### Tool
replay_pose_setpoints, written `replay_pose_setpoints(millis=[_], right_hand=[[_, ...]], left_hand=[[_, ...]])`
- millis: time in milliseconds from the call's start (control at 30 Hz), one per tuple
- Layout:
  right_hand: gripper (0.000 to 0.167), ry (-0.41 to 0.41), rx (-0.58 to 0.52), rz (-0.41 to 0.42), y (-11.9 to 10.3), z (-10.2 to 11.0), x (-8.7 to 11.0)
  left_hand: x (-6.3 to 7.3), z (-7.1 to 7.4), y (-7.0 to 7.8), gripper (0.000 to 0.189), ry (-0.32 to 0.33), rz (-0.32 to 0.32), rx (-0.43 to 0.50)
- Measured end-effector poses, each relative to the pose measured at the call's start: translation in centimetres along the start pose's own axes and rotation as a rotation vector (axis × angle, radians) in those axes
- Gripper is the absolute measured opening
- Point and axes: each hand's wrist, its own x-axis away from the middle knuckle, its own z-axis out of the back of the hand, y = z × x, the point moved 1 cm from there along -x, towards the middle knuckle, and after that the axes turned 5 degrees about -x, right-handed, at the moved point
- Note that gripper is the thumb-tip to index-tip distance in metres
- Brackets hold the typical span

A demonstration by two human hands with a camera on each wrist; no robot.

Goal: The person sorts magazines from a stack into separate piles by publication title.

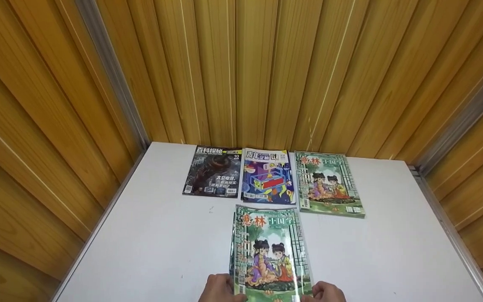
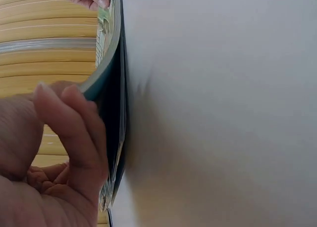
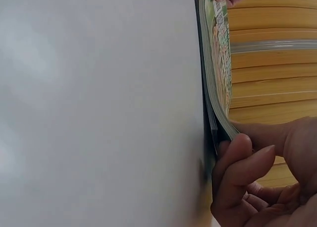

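Observation:
A green magazine point(image 1: 271, 256) with two cartoon children on its cover lies at the front of the white table, on top of at least one darker magazine point(image 2: 119, 118). My left hand point(image 1: 218, 287) pinches its near left corner, thumb on the cover. At the near right corner my right hand point(image 1: 324, 291) pinches it the same way. Both wrist views show the near edge of the green magazine bent upward, with a dark gap point(image 3: 220, 130) between it and what lies below. How many magazines lie underneath is hidden.
Along the back of the white table point(image 1: 153, 243) lie a dark magazine point(image 1: 214, 170), a purple-and-blue magazine point(image 1: 266, 180) and another green magazine point(image 1: 329, 184), side by side. Wood-patterned panels point(image 1: 245, 71) enclose the back and sides, with metal rails point(image 1: 111, 67) at the corners.

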Motion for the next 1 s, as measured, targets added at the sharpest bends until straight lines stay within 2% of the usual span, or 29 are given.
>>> replay_pose_setpoints(millis=[100, 300, 400, 500, 567, 800, 900, 1000], right_hand=[[0.027, 0.018, -0.019, 0.005, 0.1, 0.1, -0.2], [0.025, 0.074, -0.009, 0.028, 0.5, 0.2, 0.0], [0.025, 0.092, -0.009, 0.026, 0.7, 0.6, 0.0], [0.026, 0.12, -0.017, 0.029, 0.5, 0.9, 0.3], [0.026, 0.15, -0.032, 0.034, 0.1, 1.3, 0.7], [0.02, 0.263, -0.039, 0.088, -1.1, 3.1, 1.0], [0.02, 0.278, -0.032, 0.089, -1.2, 3.8, 0.8], [0.02, 0.303, -0.027, 0.089, -1.2, 4.4, 0.6]], left_hand=[[-0.3, -0.2, -0.3, 0.016, 0.009, -0.044, 0.001], [-2.8, -2.3, -4.1, 0.02, 0.012, -0.075, -0.071], [-3.4, -3.0, -4.5, 0.02, 0.036, -0.107, -0.069], [-3.4, -3.3, -3.4, 0.02, 0.066, -0.134, -0.068], [-3.1, -3.2, -2.1, 0.022, 0.081, -0.143, -0.082], [-1.8, -2.4, 4.4, 0.025, 0.16, -0.226, -0.112], [-2.0, -2.5, 5.7, 0.026, 0.163, -0.218, -0.151], [-2.6, -2.6, 6.5, 0.024, 0.161, -0.221, -0.169]])
